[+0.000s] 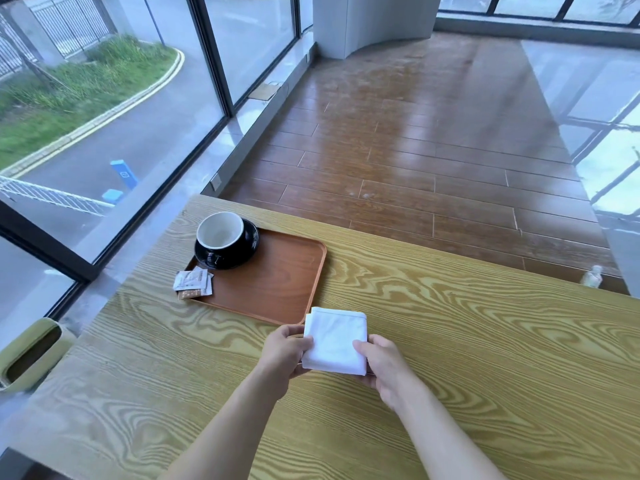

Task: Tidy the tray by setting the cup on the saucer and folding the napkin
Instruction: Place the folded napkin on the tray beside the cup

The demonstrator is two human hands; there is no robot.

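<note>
Both hands are pinching the folded white napkin (335,341) just beside the tray's (277,289) near corner — left hand (285,348) gripping its left edge, right hand (382,362) its right. The cup (220,233) is sitting on the saucer (242,252).

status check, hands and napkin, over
Left hand and right hand both gripping folded napkin on table, beside tray. Cup already on saucer. Nothing in the way.

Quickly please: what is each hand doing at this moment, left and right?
Left hand: closed on the left edge of the folded white napkin.
Right hand: closed on the napkin's right edge.
</note>
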